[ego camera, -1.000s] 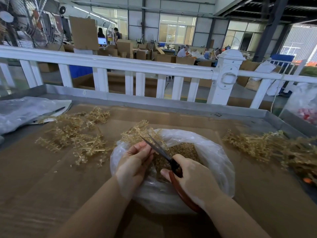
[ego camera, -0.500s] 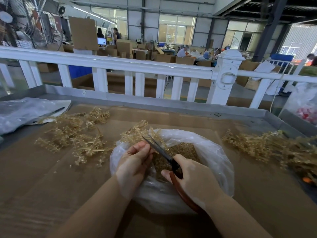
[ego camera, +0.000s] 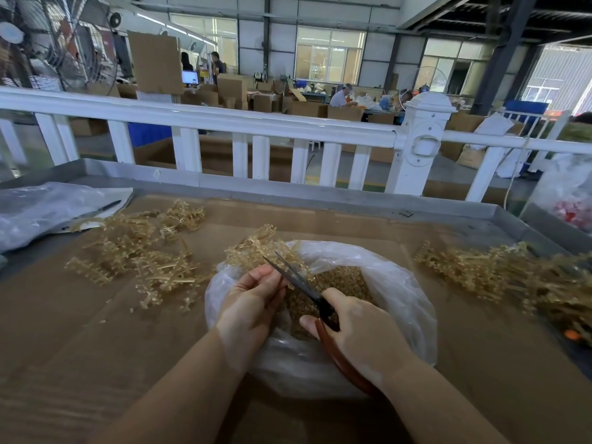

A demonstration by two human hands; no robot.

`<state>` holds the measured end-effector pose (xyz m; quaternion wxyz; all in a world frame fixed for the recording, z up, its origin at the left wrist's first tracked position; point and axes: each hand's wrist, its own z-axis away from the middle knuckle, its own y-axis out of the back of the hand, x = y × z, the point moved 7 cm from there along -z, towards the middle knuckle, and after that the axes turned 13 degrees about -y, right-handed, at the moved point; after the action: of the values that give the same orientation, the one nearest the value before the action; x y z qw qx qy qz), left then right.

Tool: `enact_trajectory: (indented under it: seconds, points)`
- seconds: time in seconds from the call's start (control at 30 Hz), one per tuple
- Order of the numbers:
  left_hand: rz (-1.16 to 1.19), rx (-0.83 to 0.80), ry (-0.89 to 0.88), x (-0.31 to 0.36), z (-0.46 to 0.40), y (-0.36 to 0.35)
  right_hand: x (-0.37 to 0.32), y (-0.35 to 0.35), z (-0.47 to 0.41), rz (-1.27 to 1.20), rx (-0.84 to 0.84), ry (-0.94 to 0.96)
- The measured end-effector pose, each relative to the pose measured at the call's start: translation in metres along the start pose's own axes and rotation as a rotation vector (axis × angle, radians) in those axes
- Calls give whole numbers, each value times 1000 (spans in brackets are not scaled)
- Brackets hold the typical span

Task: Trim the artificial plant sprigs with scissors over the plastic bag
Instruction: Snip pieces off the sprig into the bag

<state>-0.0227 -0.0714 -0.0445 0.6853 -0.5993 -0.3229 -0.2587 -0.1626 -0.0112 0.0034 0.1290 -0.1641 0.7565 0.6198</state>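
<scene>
A clear plastic bag (ego camera: 403, 293) lies open on the cardboard-covered table, part full of small tan clippings (ego camera: 339, 280). My left hand (ego camera: 253, 299) holds a tan artificial sprig (ego camera: 256, 248) over the bag's left rim. My right hand (ego camera: 362, 328) grips red-handled scissors (ego camera: 301, 283), whose blades are parted and point up-left at the sprig just above my left fingers.
A pile of tan sprigs (ego camera: 144, 254) lies left of the bag, another pile (ego camera: 499, 277) to its right. A second plastic bag (ego camera: 41, 209) lies at the far left. A white fence (ego camera: 288, 126) runs behind the table's grey metal rim (ego camera: 352, 203).
Both hands stay over the bag with almost no movement. The scissor blades have shifted slightly against the sprig.
</scene>
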Motion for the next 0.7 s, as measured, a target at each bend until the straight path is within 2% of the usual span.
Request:
enact_trajectory:
  seconds: [0.7]
  points:
    - [-12,-17,14,-3,-2,2,0,4,2,-28,16,26]
